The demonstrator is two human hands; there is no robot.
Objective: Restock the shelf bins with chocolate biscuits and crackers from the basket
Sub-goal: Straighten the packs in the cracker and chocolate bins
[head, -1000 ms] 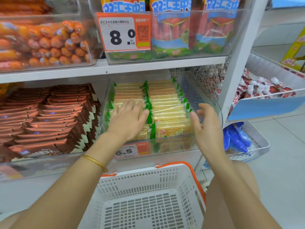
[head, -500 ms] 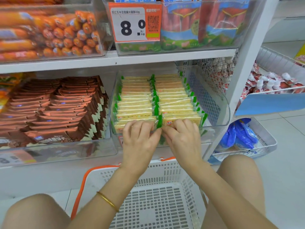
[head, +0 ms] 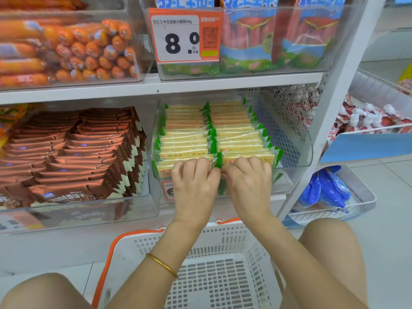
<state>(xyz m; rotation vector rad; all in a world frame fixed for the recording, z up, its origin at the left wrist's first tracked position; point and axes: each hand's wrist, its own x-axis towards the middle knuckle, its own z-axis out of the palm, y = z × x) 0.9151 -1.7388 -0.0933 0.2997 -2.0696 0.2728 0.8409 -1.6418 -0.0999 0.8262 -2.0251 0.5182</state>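
as knuckles meet, left hand (head: 194, 186), right hand (head: 249, 186) curl round front cracker packs (head: 163, 170).

left hand (head: 194, 188), right hand (head: 249, 186), fingers (head: 196, 166) curled

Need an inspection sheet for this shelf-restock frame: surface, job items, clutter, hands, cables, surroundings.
Surface: white shelf carrying clear bins.
Job's things: crackers fill the right bin in two rows; chocolate biscuits fill the left bin; basket sits below, no packs visible in it.
Clutter: sausages and a price tag on the tier above.
Grippers: left hand and right hand side by side, fingers curled over the front crackers.
Cables: nothing seen.
Surroundings: tiled floor; wire rack holding blue packs at right.
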